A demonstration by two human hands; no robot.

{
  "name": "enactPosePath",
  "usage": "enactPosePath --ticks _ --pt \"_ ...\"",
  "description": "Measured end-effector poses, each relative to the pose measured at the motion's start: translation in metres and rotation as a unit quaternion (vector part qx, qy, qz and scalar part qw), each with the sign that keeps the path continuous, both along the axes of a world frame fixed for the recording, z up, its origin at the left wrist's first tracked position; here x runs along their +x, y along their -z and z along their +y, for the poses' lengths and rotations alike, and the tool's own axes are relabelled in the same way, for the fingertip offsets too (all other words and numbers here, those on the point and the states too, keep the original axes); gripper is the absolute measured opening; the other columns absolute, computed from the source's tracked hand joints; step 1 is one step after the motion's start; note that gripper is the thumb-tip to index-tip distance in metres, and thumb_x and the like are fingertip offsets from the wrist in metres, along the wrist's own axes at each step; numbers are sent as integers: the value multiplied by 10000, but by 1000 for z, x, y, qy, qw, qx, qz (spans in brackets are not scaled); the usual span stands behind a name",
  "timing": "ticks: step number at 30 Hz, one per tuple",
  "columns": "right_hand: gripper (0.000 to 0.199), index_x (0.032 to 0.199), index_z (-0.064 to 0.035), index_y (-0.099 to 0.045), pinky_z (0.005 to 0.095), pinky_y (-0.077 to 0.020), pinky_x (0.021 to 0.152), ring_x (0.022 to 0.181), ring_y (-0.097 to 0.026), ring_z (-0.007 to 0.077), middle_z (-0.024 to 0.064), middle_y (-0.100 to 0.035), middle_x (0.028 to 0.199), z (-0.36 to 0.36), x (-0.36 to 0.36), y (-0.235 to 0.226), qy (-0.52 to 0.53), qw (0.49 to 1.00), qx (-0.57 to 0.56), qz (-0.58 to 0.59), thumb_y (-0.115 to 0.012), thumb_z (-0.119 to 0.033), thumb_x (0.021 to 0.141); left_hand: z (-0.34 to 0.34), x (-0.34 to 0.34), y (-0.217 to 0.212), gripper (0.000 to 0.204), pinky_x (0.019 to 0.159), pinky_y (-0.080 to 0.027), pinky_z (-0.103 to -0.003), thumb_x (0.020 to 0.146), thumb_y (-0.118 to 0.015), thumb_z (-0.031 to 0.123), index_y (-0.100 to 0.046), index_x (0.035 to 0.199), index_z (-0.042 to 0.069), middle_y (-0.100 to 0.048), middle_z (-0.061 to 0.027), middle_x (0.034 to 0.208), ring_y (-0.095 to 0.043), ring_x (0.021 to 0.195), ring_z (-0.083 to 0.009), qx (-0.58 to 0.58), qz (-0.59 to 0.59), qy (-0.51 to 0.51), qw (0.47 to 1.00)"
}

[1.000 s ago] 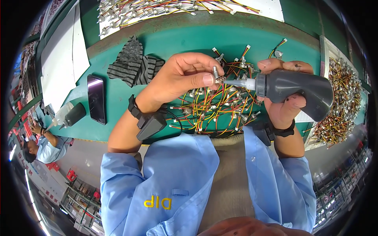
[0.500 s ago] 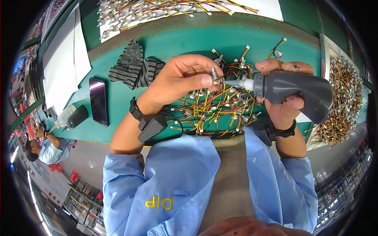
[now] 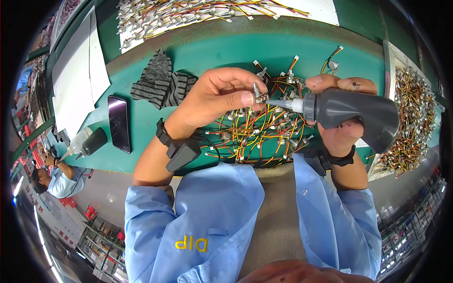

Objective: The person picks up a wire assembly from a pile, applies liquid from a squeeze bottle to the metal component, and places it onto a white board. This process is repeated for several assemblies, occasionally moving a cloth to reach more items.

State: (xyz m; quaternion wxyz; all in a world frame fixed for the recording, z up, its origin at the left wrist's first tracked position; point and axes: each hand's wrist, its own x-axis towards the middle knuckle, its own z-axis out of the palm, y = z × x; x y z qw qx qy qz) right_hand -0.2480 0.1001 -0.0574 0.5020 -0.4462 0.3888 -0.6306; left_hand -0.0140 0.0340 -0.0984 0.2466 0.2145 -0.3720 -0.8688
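Between the thumb and fingers of my left hand (image 3: 222, 94) is a small potentiometer (image 3: 257, 89), its metal shaft pointing up. My right hand (image 3: 337, 134) is wrapped round a dark grey squeeze bottle (image 3: 356, 115), held on its side. The bottle's tapered nozzle (image 3: 283, 103) points left, its tip at the potentiometer's terminals; whether it touches them I cannot tell. Under and around both hands lies a loose heap of wired potentiometers (image 3: 255, 132) with red, yellow and black leads and white connectors. One wired potentiometer (image 3: 333, 65) lies apart, beyond my right fingers.
Left of my arm lie a striped grey cloth (image 3: 158, 82), a black phone (image 3: 119, 123) and two more squeeze bottles (image 3: 89, 142). White sheets (image 3: 78, 70) are farther left. Rows of potentiometers lie on a white board (image 3: 321, 12) at the back; a filled tray (image 3: 390, 61) stands right.
The bottle has shifted slightly, its nozzle tip a little lower against the potentiometer. My left hand has hardly moved and both holds are the same.
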Motion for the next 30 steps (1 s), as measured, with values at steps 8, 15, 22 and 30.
enactPosePath --ticks 8,15,22,30 --pt "653 1184 -85 -414 268 -505 503 649 -622 223 321 -603 1078 -1 1 -1 23 1000 -6 -2 -696 -533 802 2 -1 2 238 844 -536 -281 918 -629 97 -613 1130 -8 -654 -74 1048 -660 928 -154 -17 2 -13 1000" --pt "667 1185 -84 -410 265 -502 501 651 -618 219 316 -607 1071 1 -2 1 9 1000 -16 13 -676 -562 805 2 -1 2 239 858 -533 -291 916 -629 92 -612 1129 -14 -661 -81 1032 -660 929 -154 -8 -2 -13 1000" --pt "678 1177 -83 -402 259 -492 490 641 -609 212 310 -611 1056 1 -1 -1 27 999 -14 34 -653 -592 807 2 -2 2 239 854 -533 -291 913 -630 84 -613 1130 -15 -663 -85 1027 -658 927 -150 -18 0 -14 1000" --pt "674 1173 -83 -402 255 -486 480 640 -605 211 308 -611 1044 0 2 -2 37 999 -21 33 -656 -588 806 1 -4 3 224 851 -525 -283 910 -634 83 -622 1112 -16 -654 -75 1023 -646 936 -140 -31 12 -12 999"
